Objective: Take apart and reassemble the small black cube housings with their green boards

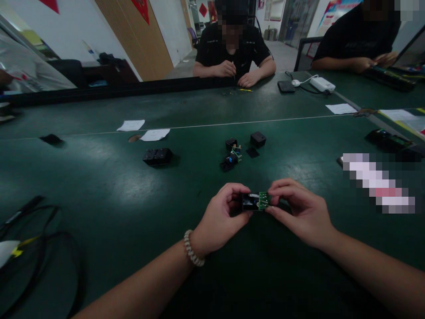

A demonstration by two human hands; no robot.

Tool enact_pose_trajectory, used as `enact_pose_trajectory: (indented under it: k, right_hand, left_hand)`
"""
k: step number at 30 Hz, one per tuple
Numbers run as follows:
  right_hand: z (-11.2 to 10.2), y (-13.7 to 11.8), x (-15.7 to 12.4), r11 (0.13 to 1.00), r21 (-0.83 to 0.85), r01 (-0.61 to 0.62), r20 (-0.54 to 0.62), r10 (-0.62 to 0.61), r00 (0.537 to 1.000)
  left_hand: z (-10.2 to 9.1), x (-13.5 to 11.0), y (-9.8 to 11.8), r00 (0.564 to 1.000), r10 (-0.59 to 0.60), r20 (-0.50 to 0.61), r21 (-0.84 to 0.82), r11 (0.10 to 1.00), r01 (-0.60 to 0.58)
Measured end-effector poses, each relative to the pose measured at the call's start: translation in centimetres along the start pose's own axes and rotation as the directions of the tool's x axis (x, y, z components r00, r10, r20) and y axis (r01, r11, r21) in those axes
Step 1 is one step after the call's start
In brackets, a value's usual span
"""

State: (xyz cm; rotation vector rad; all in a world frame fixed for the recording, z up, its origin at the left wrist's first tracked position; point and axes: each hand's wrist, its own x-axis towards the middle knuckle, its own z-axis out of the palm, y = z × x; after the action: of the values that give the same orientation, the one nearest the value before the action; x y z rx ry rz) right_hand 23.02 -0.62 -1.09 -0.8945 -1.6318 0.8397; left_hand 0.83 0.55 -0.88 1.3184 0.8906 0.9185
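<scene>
Between my hands, just above the green table, is a small open black plastic housing (249, 202) with a green circuit board (263, 200) at its right end. My left hand (223, 212) grips the housing, thumb below and fingers above; a beaded bracelet circles that wrist. The fingertips of my right hand (302, 210) pinch the board's right edge. Beyond them lie loose black parts with small boards (231, 158), a black box-shaped cover (258, 139) and a thin black square piece (253, 152). Several black blocks set together (157, 157) rest farther left.
Paper slips (155, 134) lie near the seam across the green table (186, 248). Black cables (43, 248) curl at the left. A blurred-out oblong item (378, 182) is at the right. Two people sit opposite, near a white power adapter (322, 84).
</scene>
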Motion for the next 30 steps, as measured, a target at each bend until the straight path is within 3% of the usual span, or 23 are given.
enact_pose_trajectory:
  k: [30]
  right_hand:
    - [-0.05,-0.27,0.02,0.994,-0.077,0.072,0.035,-0.070,0.997]
  left_hand:
    - [0.16,-0.01,0.31,1.000,-0.001,-0.002,0.026,1.000,0.001]
